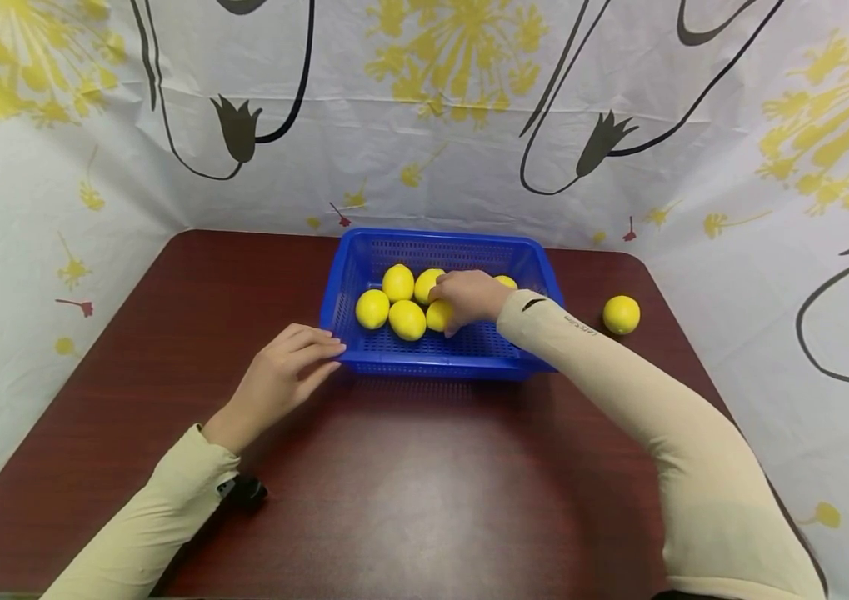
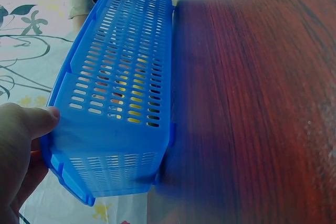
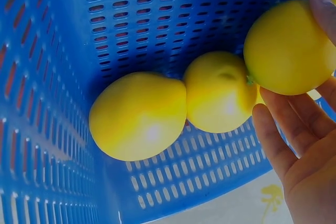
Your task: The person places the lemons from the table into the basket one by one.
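Observation:
A blue plastic basket (image 1: 435, 360) with slotted walls stands towards the back of the table, several yellow lemons inside it. At its near left corner my left hand (image 1: 285, 367) pinches the rim, the thumb outside the wall in the left wrist view and the fingers over the edge. My right hand (image 1: 475, 296) reaches into the basket and grips a lemon (image 3: 289, 48) between thumb and fingers. Beside that one, two more lemons rest by the basket wall in the right wrist view, an egg-shaped lemon (image 3: 139, 116) and a rounder lemon (image 3: 220, 92). My right forearm partly covers the basket's right side.
One lemon (image 1: 621, 314) lies on the dark red-brown table (image 1: 409, 483), right of the basket. A white cloth (image 1: 424, 167) with yellow flowers and dark stems hangs behind the table and along both sides. A black object (image 1: 247, 492) shows under my left sleeve.

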A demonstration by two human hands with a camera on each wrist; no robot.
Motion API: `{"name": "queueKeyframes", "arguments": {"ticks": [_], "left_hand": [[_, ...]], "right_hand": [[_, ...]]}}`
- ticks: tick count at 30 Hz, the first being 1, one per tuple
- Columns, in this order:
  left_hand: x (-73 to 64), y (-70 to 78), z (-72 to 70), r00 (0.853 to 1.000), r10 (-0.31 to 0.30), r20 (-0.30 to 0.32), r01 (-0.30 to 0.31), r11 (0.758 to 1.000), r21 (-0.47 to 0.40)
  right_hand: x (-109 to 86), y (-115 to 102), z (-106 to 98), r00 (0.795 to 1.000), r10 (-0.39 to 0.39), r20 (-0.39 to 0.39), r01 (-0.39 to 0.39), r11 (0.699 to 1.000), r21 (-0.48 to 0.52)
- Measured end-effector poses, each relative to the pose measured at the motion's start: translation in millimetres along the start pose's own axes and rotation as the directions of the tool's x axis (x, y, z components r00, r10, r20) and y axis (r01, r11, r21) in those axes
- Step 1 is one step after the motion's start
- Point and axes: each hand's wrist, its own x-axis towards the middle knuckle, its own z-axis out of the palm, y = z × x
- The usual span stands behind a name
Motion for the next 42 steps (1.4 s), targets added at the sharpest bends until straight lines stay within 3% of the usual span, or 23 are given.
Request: {"name": "queueKeyframes", "arguments": {"ticks": [15,24,42], "left_hand": [[0.0,-0.1,0.6,1.0,0.01,-0.015,-0.01,1.0,-0.003],[-0.2,0.4,-0.9,1.0,-0.013,0.017,0.013,1.0,0.002],[-0.8,-1.5,0.0,1.0,0.0,0.003,0.0,1.0,-0.005]], "right_hand": [[1.5,-1,2,1.0,0.009,0.011,-0.009,1.0,0.0],[2.4,1,2,1.0,0.013,0.028,-0.014,1.0,0.021],[-5.4,6,-10,1.0,0.014,0.009,-0.014,0.999,0.038]]}}
